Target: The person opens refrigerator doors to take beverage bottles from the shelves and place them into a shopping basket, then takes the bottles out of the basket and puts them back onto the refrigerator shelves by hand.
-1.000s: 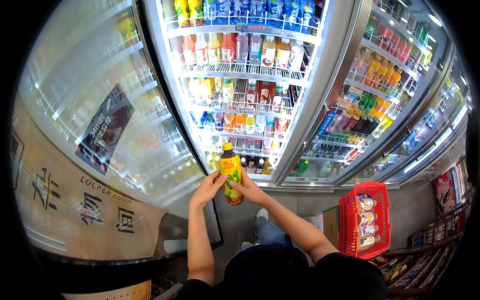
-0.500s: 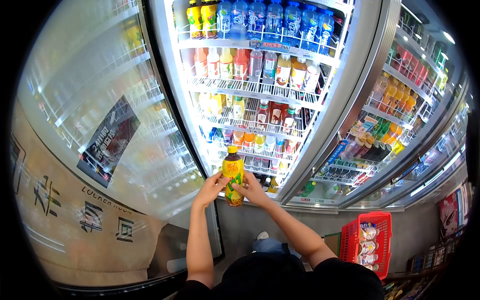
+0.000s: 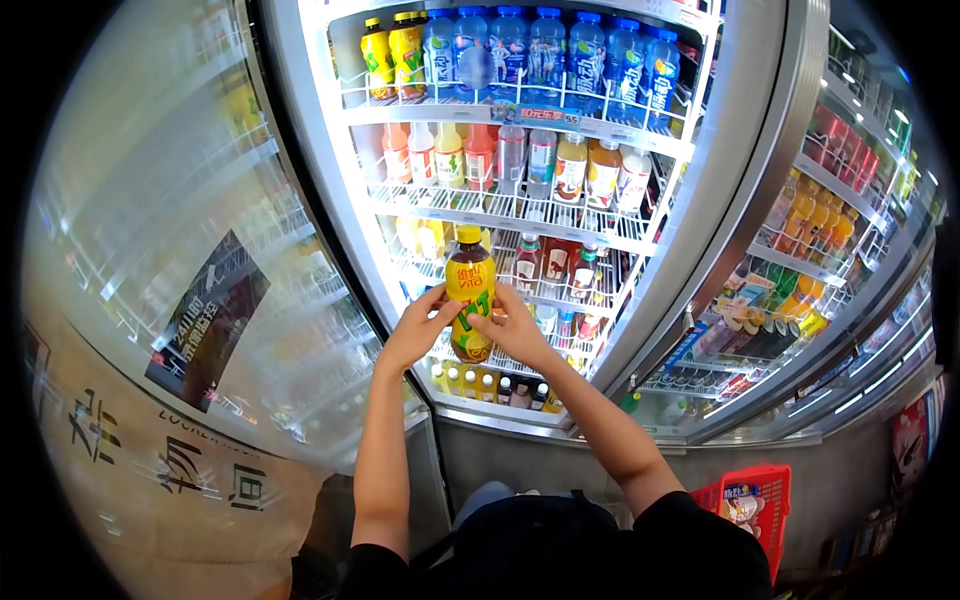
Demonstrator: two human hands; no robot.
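Observation:
A yellow-labelled bottle of dark tea (image 3: 471,290) stands upright between my two hands, in front of the lit fridge shelves. My left hand (image 3: 420,325) grips its left side, and my right hand (image 3: 512,325) holds the right side with the thumb across the label. Behind it, red-brown bottles (image 3: 556,265) stand on a middle shelf. Two matching yellow bottles (image 3: 392,58) are at the left end of the top shelf, beside a row of blue bottles (image 3: 547,55). Small capped bottles (image 3: 487,387) line the bottom.
The open glass door (image 3: 200,200) with a dark sticker fills the left side. More closed fridge doors (image 3: 790,240) run along the right. A red basket (image 3: 772,510) with bottles in it is on the floor at the lower right.
The bottle has risen in both hands and is now in front of the middle shelves. The view has tilted up, so the upper shelves show more and the basket sits lower.

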